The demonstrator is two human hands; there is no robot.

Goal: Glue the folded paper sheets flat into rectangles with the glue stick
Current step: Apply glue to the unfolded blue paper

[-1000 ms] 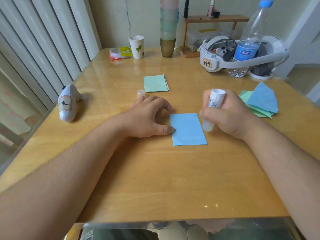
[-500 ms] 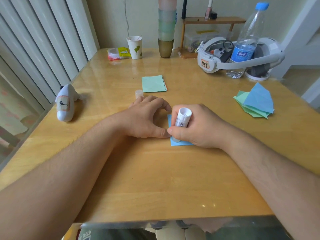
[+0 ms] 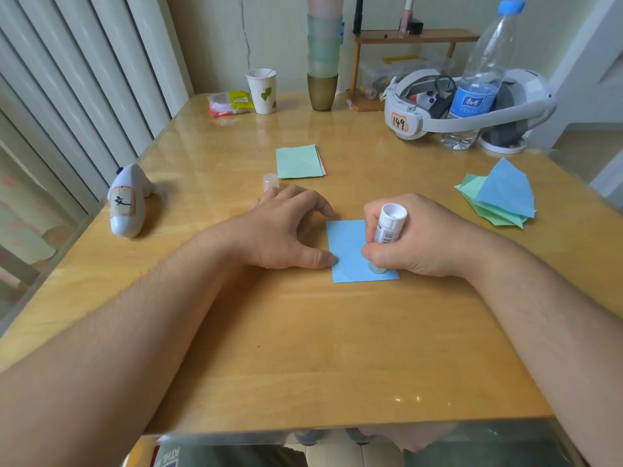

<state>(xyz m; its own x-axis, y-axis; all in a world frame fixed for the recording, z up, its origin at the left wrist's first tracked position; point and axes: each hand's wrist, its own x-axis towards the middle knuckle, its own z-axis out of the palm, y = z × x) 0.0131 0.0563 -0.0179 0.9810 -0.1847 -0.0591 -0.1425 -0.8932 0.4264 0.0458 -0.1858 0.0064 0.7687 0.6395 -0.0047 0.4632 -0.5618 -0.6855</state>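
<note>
A blue folded paper rectangle (image 3: 347, 244) lies flat on the wooden table (image 3: 303, 348). My left hand (image 3: 286, 227) rests at its left edge, thumb tip touching the paper, fingers curled on the table. My right hand (image 3: 421, 237) grips a white glue stick (image 3: 387, 227) upright, its lower end pressed on the paper's near right part. The glue cap (image 3: 270, 181) stands beyond my left hand. A stack of flat green rectangles (image 3: 298, 161) lies farther back. A pile of loose folded blue and green sheets (image 3: 499, 197) sits at the right.
A white controller (image 3: 126, 202) lies at the left edge. At the back stand a paper cup (image 3: 262, 91), a snack packet (image 3: 229, 102), stacked tumblers (image 3: 323, 55), a small wooden shelf (image 3: 414, 37), a headset (image 3: 465, 102) and a water bottle (image 3: 482, 75).
My right hand swept the glue stick left across the blue paper, then back to the right and toward the near edge. My left hand stayed in place.
</note>
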